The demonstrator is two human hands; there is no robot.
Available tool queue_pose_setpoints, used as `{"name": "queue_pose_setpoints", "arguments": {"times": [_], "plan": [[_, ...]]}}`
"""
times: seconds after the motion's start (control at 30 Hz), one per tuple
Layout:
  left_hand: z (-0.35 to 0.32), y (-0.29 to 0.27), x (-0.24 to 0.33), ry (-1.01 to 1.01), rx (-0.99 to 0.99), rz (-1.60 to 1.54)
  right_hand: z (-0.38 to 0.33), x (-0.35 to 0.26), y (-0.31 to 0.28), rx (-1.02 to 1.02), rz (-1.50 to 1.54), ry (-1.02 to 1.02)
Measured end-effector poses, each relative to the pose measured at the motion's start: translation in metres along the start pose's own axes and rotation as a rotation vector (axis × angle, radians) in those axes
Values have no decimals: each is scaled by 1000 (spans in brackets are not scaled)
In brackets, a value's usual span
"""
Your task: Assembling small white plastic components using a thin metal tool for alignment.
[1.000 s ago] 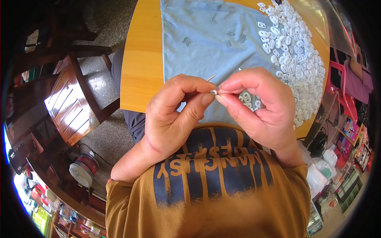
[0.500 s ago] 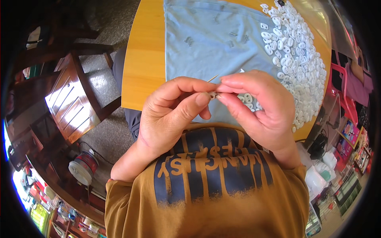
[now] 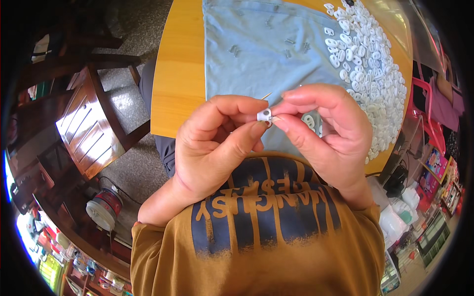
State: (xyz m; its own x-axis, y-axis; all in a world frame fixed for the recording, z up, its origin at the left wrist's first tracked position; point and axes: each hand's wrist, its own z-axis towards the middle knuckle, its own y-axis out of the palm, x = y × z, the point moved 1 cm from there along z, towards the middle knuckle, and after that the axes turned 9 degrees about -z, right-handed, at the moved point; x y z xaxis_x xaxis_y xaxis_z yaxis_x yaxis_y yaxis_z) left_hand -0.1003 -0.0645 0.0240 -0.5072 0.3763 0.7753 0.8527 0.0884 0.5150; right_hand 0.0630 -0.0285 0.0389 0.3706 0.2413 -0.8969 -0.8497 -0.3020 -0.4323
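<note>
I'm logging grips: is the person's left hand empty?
No, the left hand pinches a small white piece at its fingertips.

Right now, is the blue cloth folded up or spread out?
Spread out: the blue cloth lies broad and mostly flat across the table.

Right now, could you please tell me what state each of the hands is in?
Left hand: closed, pinching a small white piece; a thin stick juts past its index finger.
Right hand: at the same piece; whether it is gripping cannot be told.
</note>
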Motion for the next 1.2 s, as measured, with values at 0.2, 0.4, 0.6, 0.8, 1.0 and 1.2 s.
{"name": "queue_pose_setpoints", "arguments": {"times": [0.2,0.4,0.6,0.8,1.0,1.2], "plan": [[-2,-6,-13,217,-33,215,-2,2,3,15,73,74],[-6,-17,-26,149,86,61,-10,21,21,35,253,159],[2,-8,-23,91,81,-45,-11,23,1,51,22,31],[6,0,-22,72,103,-52,-23,39,-67,185,-204,123],[6,-4,-25,25,131,-106,-33,53,-93,-31,-632,107],[7,-3,-26,8,112,-97,-41,55,-77,-128,-711,14]]}}
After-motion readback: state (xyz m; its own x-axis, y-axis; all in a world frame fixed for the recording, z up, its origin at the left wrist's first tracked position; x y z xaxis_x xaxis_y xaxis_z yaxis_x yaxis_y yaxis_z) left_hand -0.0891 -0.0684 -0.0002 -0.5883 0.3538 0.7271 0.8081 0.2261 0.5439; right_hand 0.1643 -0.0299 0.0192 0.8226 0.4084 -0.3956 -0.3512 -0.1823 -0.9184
